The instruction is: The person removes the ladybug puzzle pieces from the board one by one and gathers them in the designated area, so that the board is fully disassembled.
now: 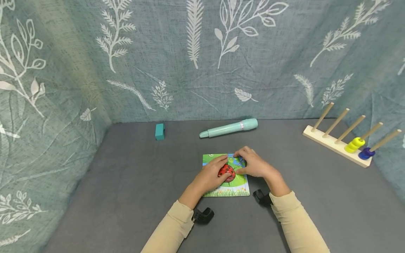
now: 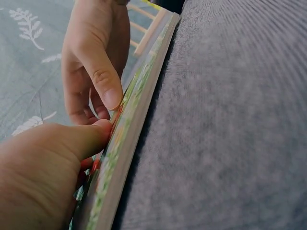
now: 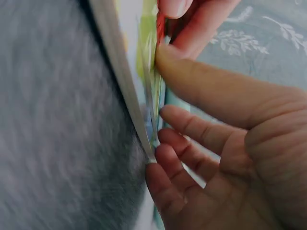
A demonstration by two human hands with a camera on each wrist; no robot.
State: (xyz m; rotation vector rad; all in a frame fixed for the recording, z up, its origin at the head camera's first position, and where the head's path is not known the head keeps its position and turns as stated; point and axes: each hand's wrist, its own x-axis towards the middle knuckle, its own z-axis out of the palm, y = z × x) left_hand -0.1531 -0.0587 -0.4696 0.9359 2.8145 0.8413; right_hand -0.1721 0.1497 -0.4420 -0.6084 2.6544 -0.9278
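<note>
A square picture puzzle (image 1: 226, 193) with a red ladybug (image 1: 226, 173) on green lies flat on the table in the head view. My left hand (image 1: 211, 175) rests over its left part, thumb and fingers on either side of the ladybug. At the upper right, my right hand (image 1: 254, 165) holds a puzzle piece (image 3: 147, 62) between thumb and bent fingers. In the right wrist view, that piece's edge stands slightly tilted above the board. Both thumbs are close together in the left wrist view. The piece's far side is hidden by the fingers.
A mint-green toy microphone (image 1: 228, 128) lies behind the puzzle. A teal block (image 1: 160, 131) stands at the back left. To the right is a wooden peg stand (image 1: 336, 146) with yellow rings (image 1: 354, 144) and blue rings (image 1: 366, 153). A leaf-patterned cloth (image 1: 177, 52) hangs behind.
</note>
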